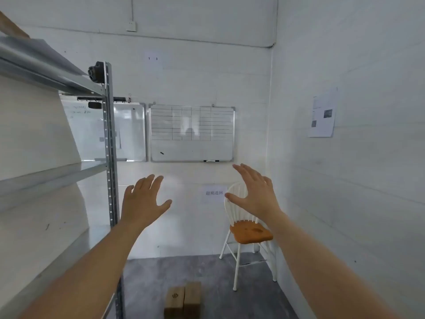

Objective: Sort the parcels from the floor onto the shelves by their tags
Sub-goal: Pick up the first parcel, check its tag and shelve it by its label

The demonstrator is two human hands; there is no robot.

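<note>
Two brown cardboard parcels stand side by side on the grey floor at the bottom middle; the left one carries a dark printed mark. My left hand is raised in front of me, fingers spread, holding nothing, just right of the metal shelf unit. My right hand is also raised and open, empty, in front of the chair's back. Both hands are well above the parcels. The visible shelf boards on the left look bare, apart from a brown edge at the top left corner.
A white chair with an orange seat stands in the right corner. Two whiteboards hang on the far wall, a paper sign below them. A sheet is taped to the right wall. A small black device sits atop the shelf post.
</note>
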